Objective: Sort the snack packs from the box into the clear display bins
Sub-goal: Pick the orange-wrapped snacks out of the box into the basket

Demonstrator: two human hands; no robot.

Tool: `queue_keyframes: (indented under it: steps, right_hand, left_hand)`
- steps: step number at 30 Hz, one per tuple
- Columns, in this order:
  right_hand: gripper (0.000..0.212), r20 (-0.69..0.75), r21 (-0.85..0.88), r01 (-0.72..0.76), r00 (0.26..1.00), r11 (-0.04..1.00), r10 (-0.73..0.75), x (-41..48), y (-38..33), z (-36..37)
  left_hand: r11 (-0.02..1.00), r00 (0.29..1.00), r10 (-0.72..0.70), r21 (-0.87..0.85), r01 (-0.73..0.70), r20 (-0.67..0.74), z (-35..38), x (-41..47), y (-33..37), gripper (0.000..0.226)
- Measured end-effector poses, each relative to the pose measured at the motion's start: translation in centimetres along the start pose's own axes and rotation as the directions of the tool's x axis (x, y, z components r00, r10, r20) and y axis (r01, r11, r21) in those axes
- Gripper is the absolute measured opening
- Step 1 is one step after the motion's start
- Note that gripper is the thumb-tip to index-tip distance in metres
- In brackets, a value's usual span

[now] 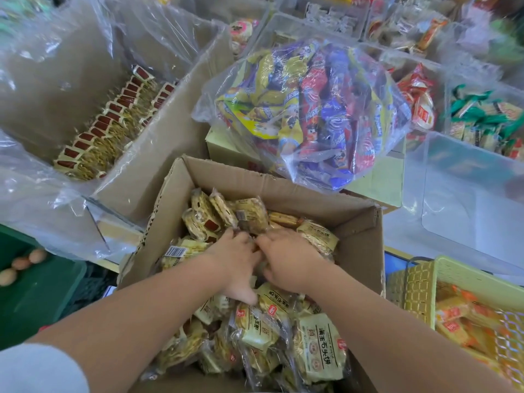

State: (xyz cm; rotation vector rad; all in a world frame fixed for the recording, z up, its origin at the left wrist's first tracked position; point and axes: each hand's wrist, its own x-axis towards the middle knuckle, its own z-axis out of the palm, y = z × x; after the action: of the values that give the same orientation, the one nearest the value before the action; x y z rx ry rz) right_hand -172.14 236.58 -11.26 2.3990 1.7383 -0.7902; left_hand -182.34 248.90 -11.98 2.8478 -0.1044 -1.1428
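We dig both hands, left [236,258] and right [286,260], side by side into the box [354,222], fingers curled around cream packs [317,347] we judge barely sorted; the box looks near full; the clear bin [465,194] beside it sits empty.

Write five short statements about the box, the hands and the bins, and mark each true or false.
1. Both hands, left hand and right hand, are inside the cardboard box. True.
2. The box is empty. False: it is full of cream-coloured snack packs.
3. The clear bin right of the box is packed full. False: it looks empty.
4. A clear bag of colourful snacks sits behind the box. True.
5. Eggs lie at far left. True.
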Motion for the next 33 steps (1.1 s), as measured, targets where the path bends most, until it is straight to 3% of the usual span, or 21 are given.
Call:
queue_keyframes:
  steps: [3,5,8,11,15,20,23,25,27,30,32,33]
  right_hand:
    - [0.061,0.086,0.029,-0.087,0.993,0.996,0.084,1.2,0.2,0.8]
    - [0.072,0.124,-0.051,-0.077,0.989,0.996,0.083,1.4,0.3,1.2]
    - [0.046,0.128,-0.180,-0.006,0.991,0.984,0.029,1.0,0.2,0.9]
    - [0.027,0.121,-0.195,-0.013,0.992,0.981,0.037,0.3,0.6,-0.2]
    - [0.022,-0.010,-0.215,-0.167,0.986,0.962,0.169,-0.8,2.2,-3.5]
    - [0.017,-0.153,-0.259,-0.433,0.901,0.863,0.406,-1.4,4.9,-6.0]
    - [0.028,-0.200,-0.289,-0.350,0.932,0.891,0.301,-0.8,3.5,-5.0]
    - [0.036,-0.190,-0.334,-0.158,0.977,0.929,0.097,-0.1,1.9,-3.6]
    - [0.032,-0.073,-0.336,0.027,0.996,0.942,-0.054,0.9,0.1,-1.9]
    - [0.017,0.198,-0.219,0.039,0.980,0.975,0.006,2.3,-1.3,0.5]
    - [0.018,0.245,-0.184,-0.028,0.967,0.983,0.074,3.1,-1.1,1.5]
    - [0.029,0.225,-0.155,-0.060,0.970,0.986,0.094,3.4,-0.7,1.8]
  left_hand:
    - [0.999,0.999,-0.023,0.043,0.024,-0.030,0.4,0.0,0.0,0.089]
    - [0.998,0.994,-0.068,-0.015,0.067,-0.083,1.0,-0.1,0.2,0.096]
    - [0.993,0.983,-0.118,-0.033,0.114,-0.139,1.8,-0.5,0.8,0.103]
    - [0.988,0.977,-0.144,-0.072,0.134,-0.159,2.1,-1.4,1.0,0.099]
    - [0.988,0.972,-0.141,-0.096,0.124,-0.190,2.7,-3.4,0.4,0.098]
    - [0.978,0.961,-0.168,-0.155,0.136,-0.219,3.6,-5.5,0.8,0.092]
    - [0.978,0.962,-0.180,-0.143,0.152,-0.204,3.5,-5.7,1.1,0.092]
    - [0.980,0.967,-0.175,-0.129,0.153,-0.187,3.2,-5.7,1.0,0.094]
    - [0.982,0.970,-0.166,-0.122,0.146,-0.175,3.1,-5.7,1.0,0.095]
    - [0.981,0.971,-0.165,-0.129,0.144,-0.173,3.1,-5.8,0.9,0.095]
    - [0.979,0.968,-0.172,-0.141,0.148,-0.181,3.3,-5.8,0.8,0.093]
    - [0.978,0.966,-0.175,-0.146,0.149,-0.189,3.4,-5.8,0.8,0.093]
